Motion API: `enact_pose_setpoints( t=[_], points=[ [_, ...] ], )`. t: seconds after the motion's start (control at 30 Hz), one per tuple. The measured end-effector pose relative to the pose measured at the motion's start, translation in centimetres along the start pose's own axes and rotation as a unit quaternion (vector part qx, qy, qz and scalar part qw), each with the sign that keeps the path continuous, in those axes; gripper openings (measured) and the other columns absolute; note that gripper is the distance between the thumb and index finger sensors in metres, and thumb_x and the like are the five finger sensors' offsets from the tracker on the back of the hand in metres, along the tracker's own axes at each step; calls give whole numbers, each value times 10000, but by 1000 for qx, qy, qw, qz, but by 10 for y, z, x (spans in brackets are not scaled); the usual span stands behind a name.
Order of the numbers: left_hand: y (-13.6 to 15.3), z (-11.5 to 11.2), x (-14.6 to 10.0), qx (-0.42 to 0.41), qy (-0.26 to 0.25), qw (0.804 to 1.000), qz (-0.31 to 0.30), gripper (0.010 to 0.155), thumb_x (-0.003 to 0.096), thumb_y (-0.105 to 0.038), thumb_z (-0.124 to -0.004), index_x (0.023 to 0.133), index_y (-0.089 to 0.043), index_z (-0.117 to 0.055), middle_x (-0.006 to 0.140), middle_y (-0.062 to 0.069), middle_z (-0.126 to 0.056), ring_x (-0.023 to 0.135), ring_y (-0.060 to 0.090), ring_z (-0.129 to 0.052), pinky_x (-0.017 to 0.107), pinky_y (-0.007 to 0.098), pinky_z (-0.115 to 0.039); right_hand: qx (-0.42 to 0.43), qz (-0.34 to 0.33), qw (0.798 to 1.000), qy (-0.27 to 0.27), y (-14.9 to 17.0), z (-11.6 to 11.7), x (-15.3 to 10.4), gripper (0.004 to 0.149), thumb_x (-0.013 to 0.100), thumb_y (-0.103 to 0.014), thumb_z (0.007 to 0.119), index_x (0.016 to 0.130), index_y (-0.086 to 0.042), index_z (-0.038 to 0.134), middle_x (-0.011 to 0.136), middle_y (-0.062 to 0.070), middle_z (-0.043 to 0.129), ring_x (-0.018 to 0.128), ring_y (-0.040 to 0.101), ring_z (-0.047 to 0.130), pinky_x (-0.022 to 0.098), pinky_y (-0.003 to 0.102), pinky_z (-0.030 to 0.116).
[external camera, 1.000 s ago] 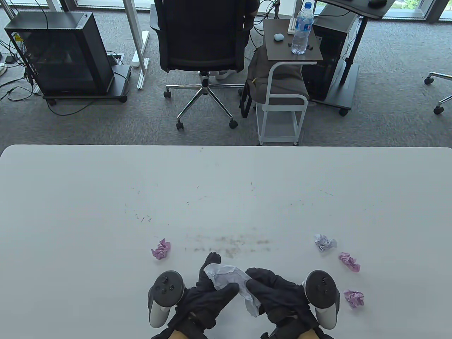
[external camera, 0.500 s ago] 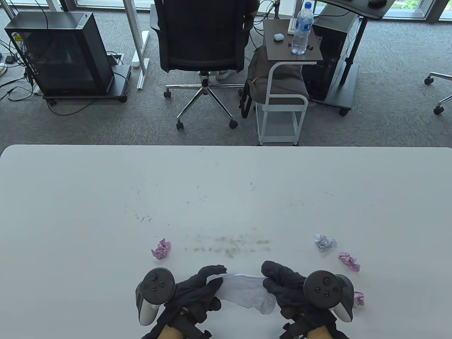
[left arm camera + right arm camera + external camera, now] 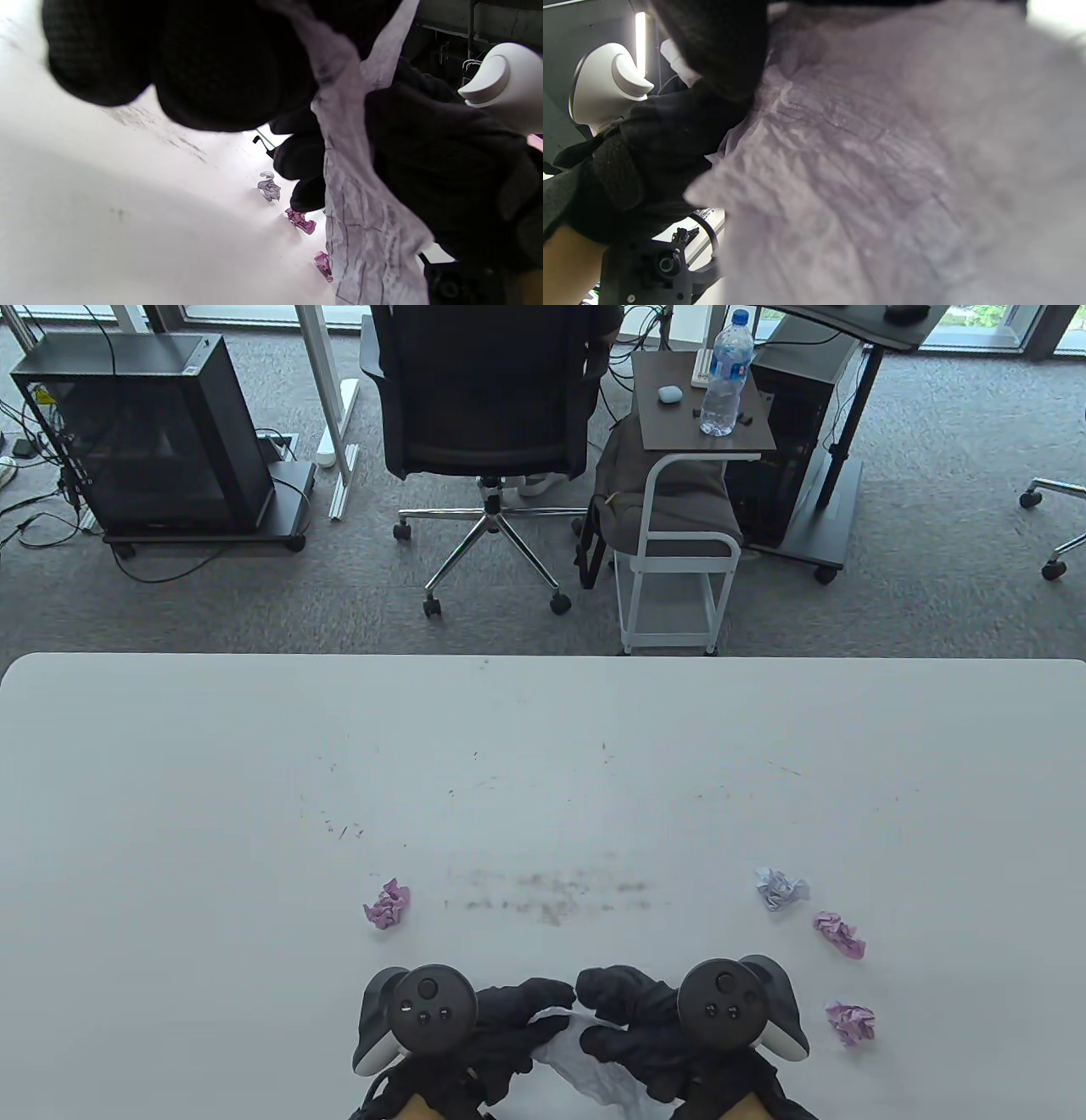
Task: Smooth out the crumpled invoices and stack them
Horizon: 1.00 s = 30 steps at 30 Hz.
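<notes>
Both hands, left hand [image 3: 501, 1027] and right hand [image 3: 645, 1027], grip the invoice [image 3: 590, 1065], now closer together

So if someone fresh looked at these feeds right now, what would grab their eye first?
Probably the two black-gloved hands at the table's near edge, left hand and right hand, both gripping one pale, half-opened invoice between them. Next, the small crumpled balls on the white table: a pink ball to the left, and a whitish ball with two more pink ones to the right.
</notes>
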<state>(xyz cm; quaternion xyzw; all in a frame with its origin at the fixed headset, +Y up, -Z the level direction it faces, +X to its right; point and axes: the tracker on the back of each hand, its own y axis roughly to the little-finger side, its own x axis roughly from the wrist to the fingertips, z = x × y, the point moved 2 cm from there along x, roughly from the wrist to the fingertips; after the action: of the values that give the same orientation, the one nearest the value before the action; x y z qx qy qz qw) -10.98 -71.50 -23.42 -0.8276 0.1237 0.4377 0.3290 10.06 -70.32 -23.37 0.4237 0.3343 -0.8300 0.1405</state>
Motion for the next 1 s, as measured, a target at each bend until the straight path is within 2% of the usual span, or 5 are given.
enact_pose_setpoints(
  t=[0.33,0.5,0.67,0.83,1.0],
  points=[
    [45,-8,0,-145,8,981,126,455,587,-267,-742,955,-1,-777,613,135,-946,315,213,-1036,286,430,-900,-108,83,989,64,23,-22,-11,567,490,-213,850,991,-119,602,789,142,853,520,255,949,395,462,880],
    [66,2,-12,-207,-57,959,186,452,600,-255,-710,959,17,-746,627,126,-938,325,209,-1039,289,424,-904,-85,126,976,157,43,-39,-25,531,494,-196,837,974,-111,627,791,157,834,529,277,932,395,479,868],
    [74,3,-18,-283,-88,930,216,473,623,-253,-662,994,41,-671,658,150,-925,362,240,-1042,309,442,-898,-110,48,961,250,13,-52,-33,611,509,-363,818,997,-105,556,934,233,634,697,380,804,464,513,806],
    [69,-3,-15,-288,-69,930,217,479,627,-256,-654,995,51,-660,647,148,-933,349,235,-1048,299,437,-903,-228,-93,954,170,-50,-17,-20,680,467,-455,837,997,-133,558,1017,235,542,814,430,701,554,551,737],
    [60,-9,-12,-293,-32,934,203,480,627,-258,-662,1003,39,-666,654,154,-932,357,239,-1048,304,439,-902,-318,-116,941,25,-73,32,2,712,462,-408,858,1023,-142,510,1071,257,444,897,478,581,636,598,624]
  ],
)
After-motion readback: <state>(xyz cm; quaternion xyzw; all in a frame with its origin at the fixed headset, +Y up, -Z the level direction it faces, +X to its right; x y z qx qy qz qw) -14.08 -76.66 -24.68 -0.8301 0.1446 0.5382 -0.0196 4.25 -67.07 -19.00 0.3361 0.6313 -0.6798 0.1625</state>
